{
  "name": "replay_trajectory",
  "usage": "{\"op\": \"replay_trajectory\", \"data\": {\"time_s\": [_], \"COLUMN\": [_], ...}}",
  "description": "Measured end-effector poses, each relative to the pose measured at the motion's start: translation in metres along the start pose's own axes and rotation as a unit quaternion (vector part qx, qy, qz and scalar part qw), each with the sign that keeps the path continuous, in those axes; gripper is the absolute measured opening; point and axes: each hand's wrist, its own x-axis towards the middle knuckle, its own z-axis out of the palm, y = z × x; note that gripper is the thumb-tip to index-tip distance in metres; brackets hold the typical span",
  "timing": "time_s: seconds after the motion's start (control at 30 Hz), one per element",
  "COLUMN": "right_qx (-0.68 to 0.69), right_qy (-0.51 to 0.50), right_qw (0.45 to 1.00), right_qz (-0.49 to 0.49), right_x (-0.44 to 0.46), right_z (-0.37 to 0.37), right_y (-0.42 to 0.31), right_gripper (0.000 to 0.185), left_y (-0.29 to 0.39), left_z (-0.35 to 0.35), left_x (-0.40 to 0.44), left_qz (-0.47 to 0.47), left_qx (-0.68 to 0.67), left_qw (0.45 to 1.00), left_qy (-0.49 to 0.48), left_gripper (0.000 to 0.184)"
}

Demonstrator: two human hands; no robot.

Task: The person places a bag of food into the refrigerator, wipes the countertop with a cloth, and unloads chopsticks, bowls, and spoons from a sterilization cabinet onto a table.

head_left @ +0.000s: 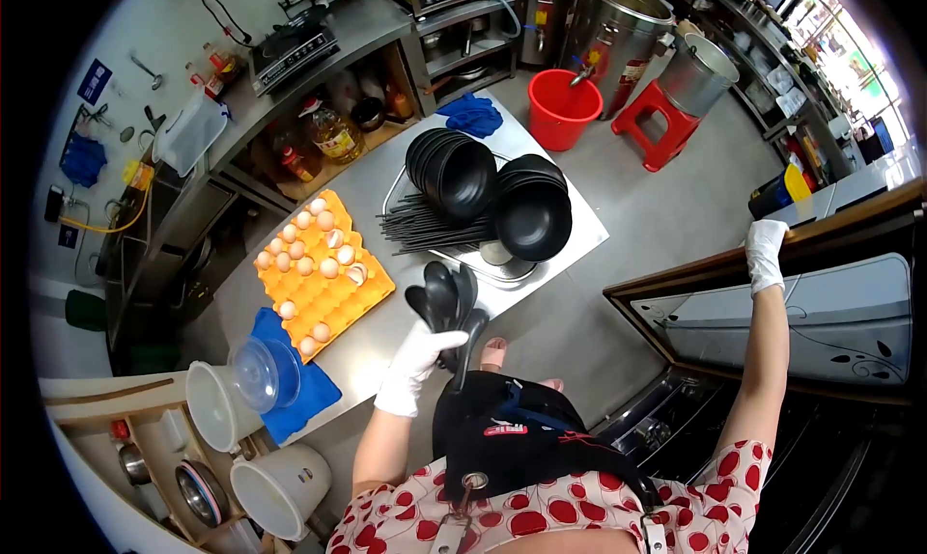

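Note:
My left hand [413, 366], in a white glove, is closed round the handles of several black soup spoons [446, 298], their bowls pointing up and away from me. It hangs near the front edge of the metal table [410, 289]. Far to the right, my gloved right hand [766, 250] grips the upper edge of an open cabinet door [830, 313] with a floral panel. Beyond the spoons, stacks of black bowls [534, 221] and a bundle of black chopsticks [435, 228] rest on a tray [517, 282].
An orange egg carton [333, 313], partly filled, lies on the table beside a blue cloth [309, 400]. Behind stand a red bucket [565, 120] and a red stool [657, 124] bearing a metal pot [697, 76]. White buckets [280, 486] are at lower left.

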Motion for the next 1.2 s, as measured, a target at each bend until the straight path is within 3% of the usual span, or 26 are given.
{"op": "replay_trajectory", "data": {"time_s": [0.07,0.1,0.13,0.27,0.37,0.43,0.53,0.6,0.67,0.7,0.73,0.8,0.83,0.9,1.0,1.07,1.13,1.2], "right_qx": [-0.056,-0.066,-0.056,-0.098,-0.086,-0.032,0.022,0.018,0.062,0.121,0.108,0.049,0.091,0.090,0.126,0.175,0.237,0.290], "right_qy": [-0.025,-0.082,-0.157,-0.195,-0.282,-0.397,-0.391,-0.508,-0.393,-0.462,-0.427,-0.470,-0.503,-0.499,-0.428,-0.359,-0.293,-0.237], "right_qw": [0.998,0.994,0.985,0.949,0.902,0.875,0.853,0.814,0.831,0.814,0.824,0.773,0.784,0.778,0.817,0.843,0.854,0.854], "right_qz": [0.011,-0.008,-0.055,-0.226,-0.317,-0.275,-0.344,-0.283,-0.390,-0.330,-0.357,-0.424,-0.351,-0.370,-0.366,-0.360,-0.358,-0.361], "right_x": [0.002,-0.002,-0.022,-0.101,-0.150,-0.165,-0.203,-0.224,-0.257,-0.264,-0.285,-0.296,-0.298,-0.280,-0.207,-0.145,-0.083,-0.033], "right_z": [0.025,0.031,0.009,0.026,0.014,0.011,0.055,0.094,0.063,0.062,0.119,0.098,0.143,0.146,0.119,0.088,0.049,0.008], "right_y": [-0.032,-0.050,-0.064,-0.138,-0.168,-0.182,-0.196,-0.221,-0.191,-0.189,-0.208,-0.188,-0.202,-0.201,-0.225,-0.252,-0.285,-0.312], "right_gripper": [0.024,0.021,0.023,0.024,0.024,0.017,0.020,0.025,0.035,0.050,0.058,0.058,0.054,0.053,0.050,0.049,0.047,0.046], "left_y": [-0.007,-0.018,-0.016,-0.036,-0.053,-0.057,-0.053,-0.048,-0.034,-0.029,-0.018,-0.008,0.004,0.022,0.033,0.037,0.040,0.058], "left_z": [0.002,-0.009,-0.003,0.019,0.023,0.020,0.021,0.021,0.021,0.019,0.019,0.009,0.007,0.002,-0.014,-0.032,-0.044,-0.042], "left_x": [0.024,0.039,0.047,0.085,0.107,0.111,0.109,0.102,0.087,0.078,0.066,0.047,0.033,0.007,-0.025,-0.050,-0.080,-0.110], "left_qz": [-0.004,-0.063,-0.064,-0.022,0.006,0.007,-0.027,-0.024,-0.018,-0.016,-0.013,0.038,0.058,0.089,0.172,0.170,0.223,0.325], "left_qx": [-0.043,-0.049,-0.065,-0.169,-0.143,-0.133,-0.126,-0.127,-0.099,-0.100,-0.101,-0.081,-0.095,-0.127,-0.108,-0.127,-0.141,-0.156], "left_qw": [0.999,0.997,0.996,0.983,0.985,0.986,0.987,0.987,0.991,0.991,0.991,0.994,0.990,0.982,0.958,0.939,0.894,0.794], "left_qy": [0.007,-0.003,-0.001,0.062,0.092,0.097,0.097,0.097,0.091,0.089,0.089,0.069,0.083,0.109,0.200,0.270,0.363,0.490], "left_gripper": [0.039,0.038,0.035,0.027,0.026,0.027,0.029,0.029,0.035,0.038,0.042,0.050,0.047,0.046,0.050,0.066,0.070,0.065]}}
